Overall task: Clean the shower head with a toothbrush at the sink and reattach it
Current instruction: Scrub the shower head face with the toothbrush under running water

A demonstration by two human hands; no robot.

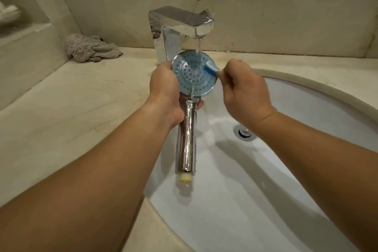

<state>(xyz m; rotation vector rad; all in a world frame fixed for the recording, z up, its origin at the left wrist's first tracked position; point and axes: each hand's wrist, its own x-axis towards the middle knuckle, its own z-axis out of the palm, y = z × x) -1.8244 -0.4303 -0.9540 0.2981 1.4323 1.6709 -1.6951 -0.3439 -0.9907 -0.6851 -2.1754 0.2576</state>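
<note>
The chrome hand-held shower head with the round blue nozzle face [194, 75] is held over the white oval sink basin [306, 129], its face turned up toward the wearer and placed directly under the stream from the square chrome tap [180, 24] at twelve o'clock, presumably so that loosened dirt is rinsed away as it is scrubbed. The neck, just below the face, is grasped by the left hand [165, 92], fingers wrapped round it, while the handle with its cream threaded end points to six o'clock and is left free to drain into the basin. The blue toothbrush [211, 68] is pinched in the clenched fingers of the right hand [243, 92], its bristles laid against the face at about two o'clock. A crumpled grey cloth [90, 50] lies on the beige stone desk [71, 108] at ten o'clock, well apart. Scrubbing is judged to be under way; reattachment is not yet done.
</note>
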